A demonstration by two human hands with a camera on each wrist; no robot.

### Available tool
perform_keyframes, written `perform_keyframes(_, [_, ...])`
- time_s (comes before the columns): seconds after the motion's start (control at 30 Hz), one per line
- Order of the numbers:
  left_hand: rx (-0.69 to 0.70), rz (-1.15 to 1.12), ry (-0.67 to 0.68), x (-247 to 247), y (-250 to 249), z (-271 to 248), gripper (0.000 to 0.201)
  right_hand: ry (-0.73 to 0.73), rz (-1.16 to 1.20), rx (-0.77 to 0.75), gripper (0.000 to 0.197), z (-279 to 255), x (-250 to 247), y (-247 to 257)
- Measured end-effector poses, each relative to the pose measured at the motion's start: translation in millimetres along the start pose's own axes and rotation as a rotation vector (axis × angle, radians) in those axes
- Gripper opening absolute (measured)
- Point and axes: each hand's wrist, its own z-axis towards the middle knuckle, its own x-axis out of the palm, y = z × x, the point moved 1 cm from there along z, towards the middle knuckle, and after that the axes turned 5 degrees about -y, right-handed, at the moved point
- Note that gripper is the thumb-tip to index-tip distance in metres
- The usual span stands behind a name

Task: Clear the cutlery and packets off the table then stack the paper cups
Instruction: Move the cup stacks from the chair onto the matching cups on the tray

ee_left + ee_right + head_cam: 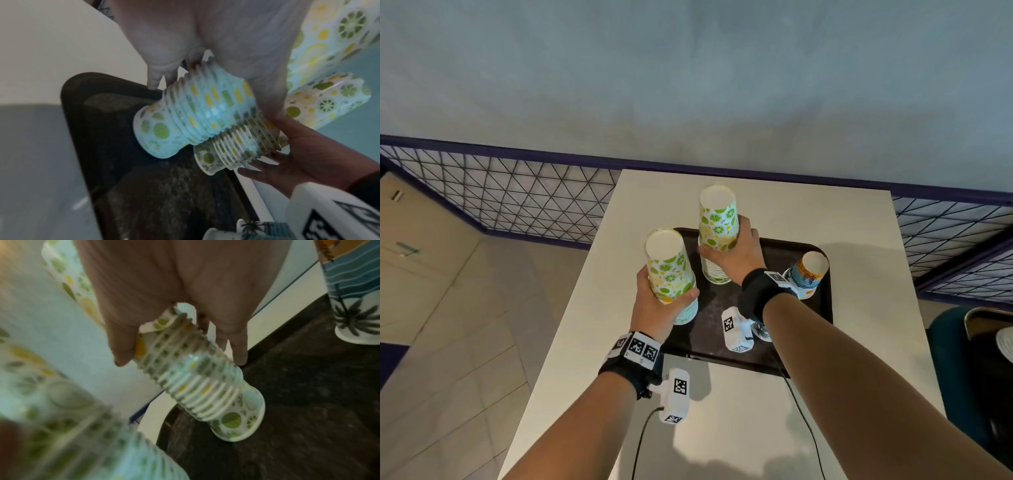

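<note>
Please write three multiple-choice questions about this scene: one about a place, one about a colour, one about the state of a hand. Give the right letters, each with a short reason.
1. Where does the blue palm-print cup stack stand?
A. on the floor
B. on the dark tray
C. on a chair

2. What print do the two held stacks show?
A. green and yellow citrus
B. red stripes
C. plain black

3. What does the left hand do?
A. lies flat on the table
B. grips a citrus cup stack
C. holds a fork

Key: B, it stands at the tray's right side; A, citrus slices show on both; B, fingers curl round the stack.
</note>
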Motion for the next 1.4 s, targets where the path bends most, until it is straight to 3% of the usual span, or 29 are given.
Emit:
perform_keyframes(0.2, [-0.026, 0.101, 0.023, 5, 26, 10, 0.103, 0.022, -0.101, 0.161, 0.098, -1, 6, -12])
perform_keyframes(0.37, [-0.039, 0.094, 0.043, 5, 17, 6, 0.125, 0.021, -0.094, 0.190, 0.099, -4, 3, -7])
perform_keyframes(0.5, [-0.146, 0.038, 0.013, -4, 12, -13, 0.137, 0.003, -0.005, 0.207, 0.098, -20, -14, 2])
perform_keyframes(0.6, [-0.196, 0.042, -0.052, -12, 10, -40, 0.114, -0.049, 0.077, 0.139, 0.095, -47, -41, 9])
perform_keyframes(0.7, [-0.125, 0.005, -0.079, -15, 4, -82, 0.099, -0.098, 0.213, 0.051, 0.080, -86, -80, 6])
perform_keyframes(0.87, [0.031, 0.014, 0.106, 9, -21, -157, 0.043, -0.128, 0.257, -0.132, 0.031, -166, -165, -34])
perform_keyframes(0.97, [0.166, 0.122, 0.215, 48, -32, -197, 0.039, -0.162, 0.179, -0.181, 0.017, -209, -224, -86])
perform_keyframes(1.17, [0.378, 0.218, 0.476, 162, -69, -268, 0.041, -0.280, 0.276, 0.049, 0.006, -278, -328, -205])
perform_keyframes(1.23, [0.454, 0.236, 0.547, 202, -81, -288, 0.043, -0.349, 0.188, 0.069, 0.009, -300, -358, -244])
perform_keyframes(1.4, [0.631, 0.276, 0.712, 295, -111, -335, 0.050, -0.479, 0.054, 0.287, 0.013, -340, -410, -328])
